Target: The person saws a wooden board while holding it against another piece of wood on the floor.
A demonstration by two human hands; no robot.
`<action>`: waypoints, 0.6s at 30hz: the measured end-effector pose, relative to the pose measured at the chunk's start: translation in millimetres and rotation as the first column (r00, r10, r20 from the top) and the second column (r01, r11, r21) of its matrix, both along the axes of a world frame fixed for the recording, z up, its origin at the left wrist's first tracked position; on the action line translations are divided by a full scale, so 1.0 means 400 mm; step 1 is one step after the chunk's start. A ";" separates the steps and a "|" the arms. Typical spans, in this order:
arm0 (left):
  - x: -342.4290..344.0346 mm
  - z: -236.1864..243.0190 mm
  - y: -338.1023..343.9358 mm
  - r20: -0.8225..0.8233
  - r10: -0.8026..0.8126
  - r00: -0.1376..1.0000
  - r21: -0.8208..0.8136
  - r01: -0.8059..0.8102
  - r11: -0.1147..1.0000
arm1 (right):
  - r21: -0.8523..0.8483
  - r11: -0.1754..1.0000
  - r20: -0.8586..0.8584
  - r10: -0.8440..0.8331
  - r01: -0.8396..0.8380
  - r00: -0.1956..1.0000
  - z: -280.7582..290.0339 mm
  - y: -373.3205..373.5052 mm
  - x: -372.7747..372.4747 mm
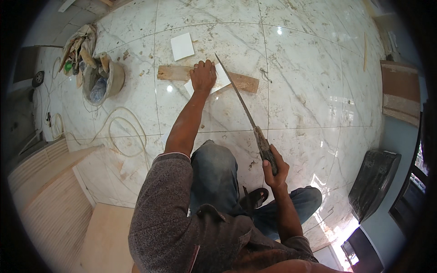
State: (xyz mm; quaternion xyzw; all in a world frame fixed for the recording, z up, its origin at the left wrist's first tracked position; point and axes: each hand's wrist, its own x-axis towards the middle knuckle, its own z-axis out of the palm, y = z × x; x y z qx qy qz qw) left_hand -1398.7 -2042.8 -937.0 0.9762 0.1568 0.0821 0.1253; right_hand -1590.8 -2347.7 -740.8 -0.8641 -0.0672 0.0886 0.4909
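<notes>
My left hand (203, 77) presses down on a flat white panel piece (221, 78), its fingers bent over the far edge. The panel lies across a worn wooden plank (245, 82) on the floor. In my right hand (277, 169) is a handsaw (243, 105), gripped by its dark, worn handle. Its long narrow blade slants up and left, the tip near the panel's upper right edge; whether blade and panel touch, I cannot tell. A second white square piece (182, 46) lies flat just beyond the plank.
Marble-look floor tiles (309, 104) carry dirt and scraps. To the left stand a bucket (117, 79) holding a plastic bottle and tools, a stuffed sack (82, 45) and a looped hose (114, 129). Ribbed panels (50, 182) lie lower left; a black wrapped object (374, 184) is at right.
</notes>
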 end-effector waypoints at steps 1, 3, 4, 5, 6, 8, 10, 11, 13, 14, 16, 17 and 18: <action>-0.001 0.001 -0.001 0.003 -0.002 1.000 -0.011 0.002 1.000 | 0.002 1.000 -0.013 0.010 -0.010 1.000 0.000 0.002 0.000; -0.004 0.000 0.003 0.017 -0.002 1.000 -0.021 0.002 1.000 | 0.011 0.999 -0.041 0.036 -0.036 0.999 -0.002 0.006 0.002; -0.002 -0.001 0.005 0.030 -0.001 1.000 -0.021 0.002 1.000 | -0.001 0.999 -0.038 0.049 -0.049 0.998 0.000 0.007 0.004; -0.005 0.001 0.007 0.039 -0.002 0.999 -0.021 0.003 1.000 | -0.014 0.998 -0.038 0.061 -0.062 0.997 0.004 0.008 0.004; -0.008 0.004 0.007 0.044 -0.005 0.999 -0.022 0.006 1.000 | -0.026 0.997 -0.039 0.074 -0.075 0.997 0.005 0.009 0.004; -0.010 0.008 0.003 0.055 -0.010 0.998 -0.027 0.011 1.000 | 0.012 0.997 0.019 0.081 -0.082 0.997 -0.015 0.011 0.007; -0.008 0.003 0.003 0.043 -0.014 0.999 -0.032 0.015 0.999 | 0.012 0.996 -0.004 0.088 -0.088 0.996 -0.042 0.031 0.040; -0.008 -0.003 0.002 0.037 -0.020 0.999 -0.031 0.021 0.999 | -0.002 0.996 -0.057 0.088 -0.088 0.995 -0.064 0.065 0.077; -0.021 -0.003 0.000 -0.027 -0.006 1.000 -0.035 0.005 0.999 | -0.012 0.995 -0.048 0.095 -0.096 0.994 -0.083 0.083 0.088; -0.003 0.001 0.003 -0.045 -0.005 0.999 -0.033 0.004 0.999 | -0.009 0.995 0.025 0.095 -0.095 0.995 -0.089 0.078 0.085; -0.007 0.009 0.008 0.002 -0.005 1.000 -0.033 0.005 0.999 | 0.033 0.996 -0.126 0.084 -0.080 0.989 -0.039 0.048 0.049; -0.012 0.010 0.003 0.025 -0.010 1.000 -0.038 0.011 0.999 | 0.052 0.996 -0.110 0.079 -0.073 0.991 -0.037 0.044 0.042; -0.011 0.002 0.003 0.061 -0.024 0.998 -0.031 0.025 0.999 | 0.071 0.995 -0.095 0.073 -0.066 0.993 -0.035 0.040 0.036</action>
